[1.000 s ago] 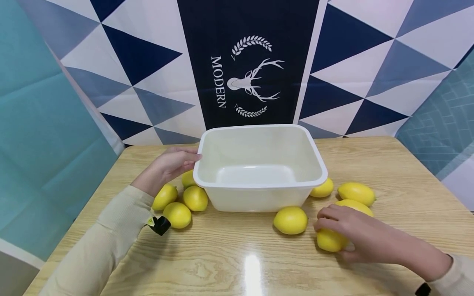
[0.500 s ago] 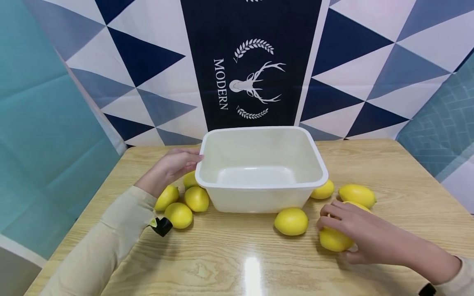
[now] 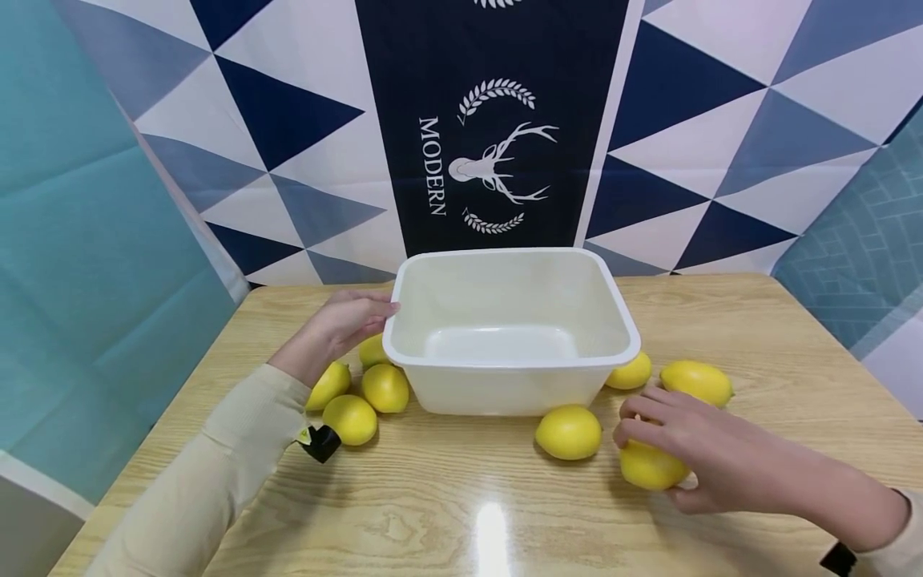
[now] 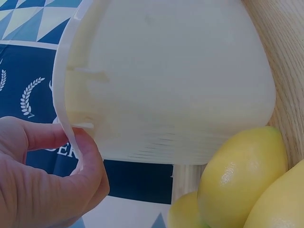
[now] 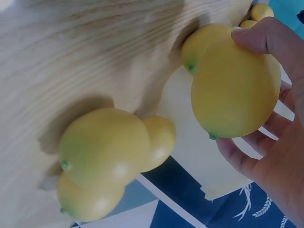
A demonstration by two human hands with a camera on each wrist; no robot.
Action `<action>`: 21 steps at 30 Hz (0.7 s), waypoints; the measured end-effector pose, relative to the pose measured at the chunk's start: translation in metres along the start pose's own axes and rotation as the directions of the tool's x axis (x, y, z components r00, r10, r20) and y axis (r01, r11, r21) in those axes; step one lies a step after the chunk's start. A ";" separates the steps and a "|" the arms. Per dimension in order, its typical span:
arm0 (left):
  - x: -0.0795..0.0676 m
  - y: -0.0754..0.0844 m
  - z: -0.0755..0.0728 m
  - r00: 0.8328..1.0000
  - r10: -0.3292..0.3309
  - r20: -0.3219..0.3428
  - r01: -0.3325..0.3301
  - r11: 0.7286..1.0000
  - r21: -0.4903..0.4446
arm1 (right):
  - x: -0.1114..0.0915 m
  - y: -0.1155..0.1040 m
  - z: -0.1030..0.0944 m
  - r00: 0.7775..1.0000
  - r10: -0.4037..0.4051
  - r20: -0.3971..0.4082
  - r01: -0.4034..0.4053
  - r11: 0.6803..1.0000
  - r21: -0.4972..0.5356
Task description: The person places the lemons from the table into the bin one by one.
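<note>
- The right hand (image 3: pixel 703 453) has moved a tiny bit and now hides nearly all of the lemon behind it; a second ago more of that tucked lemon (image 5: pixel 104 147) showed from the head.
- To me, that means the right hand is settling its grip, so this lemon is just at the getting-hold part.
- The right hand is curled round the held lemon (image 3: pixel 652 466), thumb on one side and fingers on the other. I can't tell if the lemon touches the table (image 3: pixel 404 513). It is nearer the table's right edge than its left.
- The left hand (image 3: pixel 346 320) pinches the left rim of the white bin (image 3: pixel 490 390), thumb and fingers close together, same as before.
- The bin sits upright near the middle of the table's back edge.
- The left lemons (image 3: pixel 351 419) bunch beside it, toward the table's left edge.
- The front lemon (image 3: pixel 568 433) is just by the bin's front right corner.
- Everything has slid slightly right and down together since then, so I think the head camera moved.
</note>
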State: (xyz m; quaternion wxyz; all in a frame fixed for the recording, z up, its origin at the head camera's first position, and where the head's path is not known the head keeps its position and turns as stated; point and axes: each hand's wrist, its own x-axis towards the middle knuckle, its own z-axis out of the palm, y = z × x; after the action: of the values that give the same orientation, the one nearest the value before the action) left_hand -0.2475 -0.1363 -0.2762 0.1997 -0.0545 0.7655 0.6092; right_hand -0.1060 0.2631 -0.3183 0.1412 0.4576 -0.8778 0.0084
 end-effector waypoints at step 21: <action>-0.001 -0.002 0.003 0.999 0.000 -0.041 0.001 1.000 0.017 | 0.025 -0.008 -0.028 0.997 -0.032 0.070 0.027 0.998 0.062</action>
State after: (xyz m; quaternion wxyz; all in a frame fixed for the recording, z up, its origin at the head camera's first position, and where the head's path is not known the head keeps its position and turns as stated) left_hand -0.2451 -0.1341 -0.2784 0.1845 -0.0655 0.7747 0.6013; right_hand -0.1065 0.2431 -0.2860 0.0963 0.4745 -0.8748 0.0169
